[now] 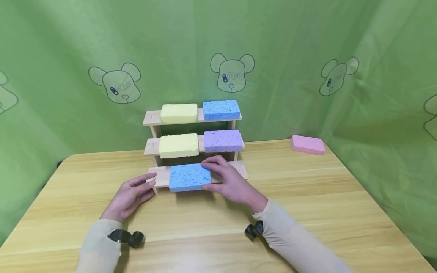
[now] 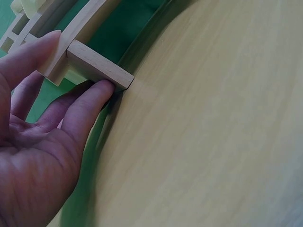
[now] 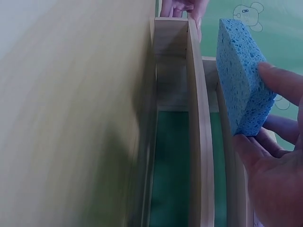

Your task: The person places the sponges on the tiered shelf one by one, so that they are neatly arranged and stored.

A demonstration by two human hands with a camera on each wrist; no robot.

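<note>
A blue sponge (image 1: 189,177) is held between the thumb and fingers of my right hand (image 1: 229,179), over the lowest tier of a three-tier wooden rack (image 1: 159,176). In the right wrist view the sponge (image 3: 244,78) is tilted, and whether it touches the tier I cannot tell. My left hand (image 1: 134,194) grips the left end of that lowest tier; the left wrist view shows fingers (image 2: 90,106) against its end board (image 2: 100,65). A yellow sponge (image 1: 178,146) and a purple sponge (image 1: 223,141) lie on the middle tier. On the top tier sit another yellow sponge (image 1: 179,113) and another blue sponge (image 1: 221,110).
A pink sponge (image 1: 308,145) lies at the back right of the wooden table (image 1: 293,197). A green curtain (image 1: 273,34) with bear-head drawings hangs behind the rack and along the sides. Each wrist wears a black camera mount (image 1: 127,237).
</note>
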